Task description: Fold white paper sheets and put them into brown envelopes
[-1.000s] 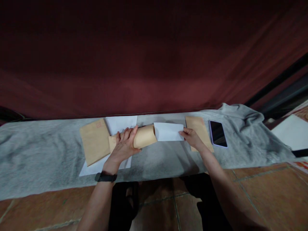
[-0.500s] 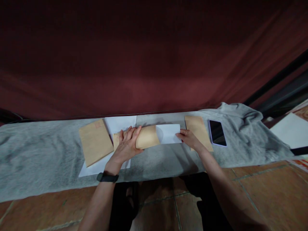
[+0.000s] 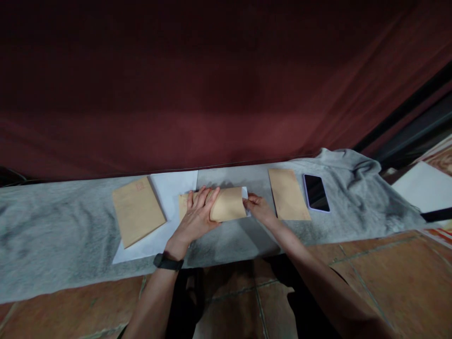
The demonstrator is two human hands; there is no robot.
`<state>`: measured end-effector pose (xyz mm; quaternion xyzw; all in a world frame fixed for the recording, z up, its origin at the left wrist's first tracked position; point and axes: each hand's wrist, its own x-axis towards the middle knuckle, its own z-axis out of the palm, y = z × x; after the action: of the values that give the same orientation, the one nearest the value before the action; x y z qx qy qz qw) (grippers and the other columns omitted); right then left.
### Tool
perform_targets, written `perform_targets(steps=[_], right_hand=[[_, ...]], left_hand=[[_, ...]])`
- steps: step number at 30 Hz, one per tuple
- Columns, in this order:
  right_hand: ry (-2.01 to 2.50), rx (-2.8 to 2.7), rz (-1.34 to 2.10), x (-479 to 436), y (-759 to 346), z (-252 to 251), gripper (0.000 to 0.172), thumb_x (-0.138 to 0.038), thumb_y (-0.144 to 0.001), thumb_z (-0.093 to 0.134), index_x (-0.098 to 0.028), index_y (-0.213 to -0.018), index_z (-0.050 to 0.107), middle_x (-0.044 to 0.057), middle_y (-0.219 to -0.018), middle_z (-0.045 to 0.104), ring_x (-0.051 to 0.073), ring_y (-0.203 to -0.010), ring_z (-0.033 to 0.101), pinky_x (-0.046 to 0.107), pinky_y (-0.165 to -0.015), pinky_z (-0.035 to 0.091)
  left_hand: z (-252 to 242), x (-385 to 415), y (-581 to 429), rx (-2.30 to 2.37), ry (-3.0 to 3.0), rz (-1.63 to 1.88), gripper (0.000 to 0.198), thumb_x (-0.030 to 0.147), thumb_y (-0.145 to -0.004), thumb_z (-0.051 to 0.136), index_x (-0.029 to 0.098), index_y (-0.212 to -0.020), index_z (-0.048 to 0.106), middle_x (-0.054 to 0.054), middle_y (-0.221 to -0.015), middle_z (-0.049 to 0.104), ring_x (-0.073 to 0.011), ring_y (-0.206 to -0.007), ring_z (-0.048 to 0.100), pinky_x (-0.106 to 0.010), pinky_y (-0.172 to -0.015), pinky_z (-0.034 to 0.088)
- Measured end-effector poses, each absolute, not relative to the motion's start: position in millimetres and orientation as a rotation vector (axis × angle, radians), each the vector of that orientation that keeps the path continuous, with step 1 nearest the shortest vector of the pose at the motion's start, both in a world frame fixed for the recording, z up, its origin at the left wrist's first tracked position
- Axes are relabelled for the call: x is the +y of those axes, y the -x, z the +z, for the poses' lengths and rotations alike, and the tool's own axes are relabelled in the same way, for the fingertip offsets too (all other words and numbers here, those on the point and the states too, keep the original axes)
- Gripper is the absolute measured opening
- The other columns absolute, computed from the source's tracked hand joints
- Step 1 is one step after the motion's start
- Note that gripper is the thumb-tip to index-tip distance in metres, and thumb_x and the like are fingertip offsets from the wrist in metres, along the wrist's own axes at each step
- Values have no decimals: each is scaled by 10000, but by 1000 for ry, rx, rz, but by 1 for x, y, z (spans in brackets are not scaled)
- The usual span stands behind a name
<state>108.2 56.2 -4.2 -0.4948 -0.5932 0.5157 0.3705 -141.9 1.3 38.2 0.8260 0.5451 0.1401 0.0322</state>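
Observation:
A brown paper envelope (image 3: 230,205) lies crosswise between my hands, its open end to the right. Over its left part is my left hand (image 3: 199,214), fingers across the top and thumb along the near edge, gripping it. A folded white paper (image 3: 245,191) shows only a narrow strip at the envelope's mouth; the rest is hidden inside. My right hand (image 3: 259,207) pinches that strip between thumb and fingers. Left of my hands, a stack of brown envelopes (image 3: 137,212) rests on white sheets (image 3: 174,186). Another brown envelope (image 3: 288,194) lies flat to the right.
A phone (image 3: 317,193) with a pale purple edge lies beside the right envelope. Grey cloth (image 3: 52,235) covers the long narrow surface, bunched up at its right end. Behind it hangs a dark red curtain (image 3: 212,127). Tiled floor (image 3: 240,292) shows in front, around my legs.
My right hand has moved left, and the white paper has slid most of the way into the envelope. My left hand and the envelope have shifted slightly right.

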Motion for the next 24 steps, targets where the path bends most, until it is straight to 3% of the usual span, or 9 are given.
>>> perform_targets(steps=[8,17,24], right_hand=[[1283,-1497,1445,51,-99,-15,245,-349,-864,554,-246,-706,710,-20,-671,671,148,-611,575,254,-580,426],[1307,-1646,1320,55,-102,-10,231,-139,-850,578,-227,-691,720,23,-865,724,171,-825,673,271,-766,485],[1500,-1709,1242,53,-100,-5,219,-148,-866,599,-223,-691,708,0,-749,702,156,-732,638,238,-650,436]], left_hand=[[37,3,138,1639,-2533,443,1131,391,-764,803,217,-1644,114,-205,-1569,425,-412,-1542,266,-675,-1242,115],[33,4,137,1625,-2532,440,1104,409,-768,785,217,-1641,136,-204,-1582,418,-416,-1536,281,-684,-1236,118],[32,4,138,1630,-2539,421,1078,405,-794,749,224,-1644,111,-204,-1591,409,-408,-1528,305,-676,-1235,130]])
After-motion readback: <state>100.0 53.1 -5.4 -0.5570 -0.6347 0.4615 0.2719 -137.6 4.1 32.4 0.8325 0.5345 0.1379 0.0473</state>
